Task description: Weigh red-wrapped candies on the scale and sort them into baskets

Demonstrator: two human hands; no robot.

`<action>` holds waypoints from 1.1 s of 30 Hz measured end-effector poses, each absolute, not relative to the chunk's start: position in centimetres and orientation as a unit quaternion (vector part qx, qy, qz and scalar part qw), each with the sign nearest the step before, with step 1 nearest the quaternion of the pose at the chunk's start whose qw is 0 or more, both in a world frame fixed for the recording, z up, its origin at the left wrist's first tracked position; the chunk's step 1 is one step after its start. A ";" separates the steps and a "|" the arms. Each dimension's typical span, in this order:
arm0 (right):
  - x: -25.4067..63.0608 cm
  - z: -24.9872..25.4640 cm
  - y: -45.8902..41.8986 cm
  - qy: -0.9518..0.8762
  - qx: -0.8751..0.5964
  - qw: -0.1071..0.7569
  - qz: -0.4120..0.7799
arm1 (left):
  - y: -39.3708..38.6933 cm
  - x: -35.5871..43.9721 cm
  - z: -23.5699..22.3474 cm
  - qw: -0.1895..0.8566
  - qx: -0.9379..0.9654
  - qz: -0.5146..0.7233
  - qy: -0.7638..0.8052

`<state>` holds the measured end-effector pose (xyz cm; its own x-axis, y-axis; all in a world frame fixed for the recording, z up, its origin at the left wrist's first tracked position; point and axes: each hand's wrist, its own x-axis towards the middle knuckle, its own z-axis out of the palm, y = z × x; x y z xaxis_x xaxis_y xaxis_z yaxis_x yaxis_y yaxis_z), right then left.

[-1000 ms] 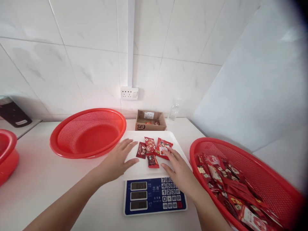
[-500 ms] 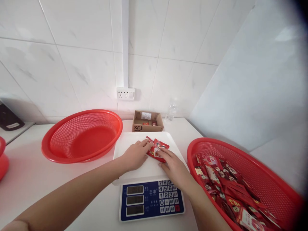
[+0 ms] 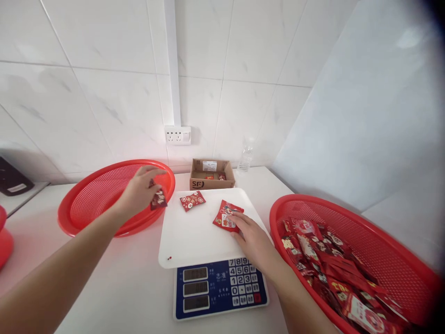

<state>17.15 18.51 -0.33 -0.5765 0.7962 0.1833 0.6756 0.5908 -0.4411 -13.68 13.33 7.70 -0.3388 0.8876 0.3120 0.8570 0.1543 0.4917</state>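
Note:
My left hand (image 3: 142,188) pinches a dark red snack packet (image 3: 159,199) at the right rim of the left red basket (image 3: 66,211). On the white scale pan (image 3: 194,236), my right hand (image 3: 252,236) has its fingers over the lower right edge of a red snack packet (image 3: 224,214), its thumb just below; the hand hides that corner. A smaller red packet with white flower marks (image 3: 193,200) lies loose at the pan's far left. Below the pan is the scale's blue keypad panel (image 3: 220,292) with dim displays.
At the right stands a red basket (image 3: 278,211) heaped with red packets (image 3: 333,264). Behind the scale are a small cardboard box (image 3: 222,183) and a clear plastic bottle (image 3: 246,155). A black object (image 3: 14,178) is at the far left. A tiled wall with a socket (image 3: 178,136) closes the back.
My left hand has left the pan and moved left to the basket with a dark packet. The flower-marked packet now shows on the pan. My right hand stays nearly in place.

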 end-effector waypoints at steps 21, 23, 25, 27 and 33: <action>17.7 1.3 16.5 -0.800 -0.418 0.386 0.190 | 16.9 -4.8 3.7 0.375 0.605 0.319 0.626; 17.5 1.0 16.0 -0.813 -0.368 0.424 0.156 | 15.8 -3.3 4.3 0.464 0.573 0.352 0.577; 17.0 0.9 15.4 -0.842 -0.298 0.431 0.127 | 14.4 -1.8 4.8 0.533 0.546 0.376 0.526; 16.5 1.0 14.7 -0.865 -0.242 0.424 0.114 | 13.1 -0.8 5.0 0.561 0.526 0.402 0.497; 17.9 1.6 13.2 -0.861 -0.262 0.422 0.108 | 11.4 -4.2 6.7 0.427 0.478 0.511 0.573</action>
